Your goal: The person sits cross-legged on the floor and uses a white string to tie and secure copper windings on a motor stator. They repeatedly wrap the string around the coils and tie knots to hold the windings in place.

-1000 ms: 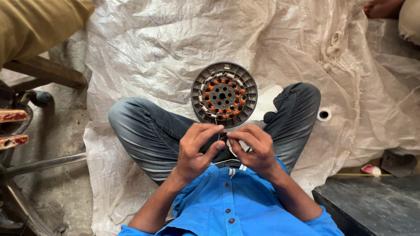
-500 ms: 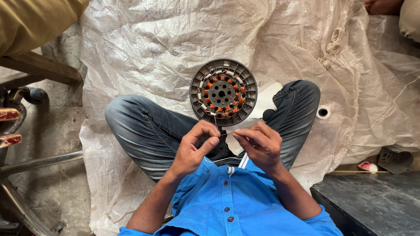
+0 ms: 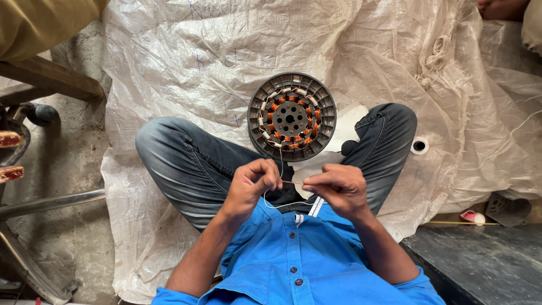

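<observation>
Thin white thread (image 3: 282, 203): one strand, held taut between both hands over the lap, a slack loop sagging below toward the blue shirt (image 3: 293, 260). Light, limp, slippery; best pinched at fingertips close to the working end. Left hand (image 3: 251, 183) clenched, pinching the strand; right hand (image 3: 333, 189) pinching the other end. A strand seems to rise to the fan motor stator (image 3: 292, 117), though it's too fine to be sure. One stator, round, copper-wound, probably heavy and rigid, windings fragile; it rests between the knees on a white woven plastic sheet (image 3: 186, 62). One small tape roll (image 3: 419, 146) beside the right knee.
</observation>
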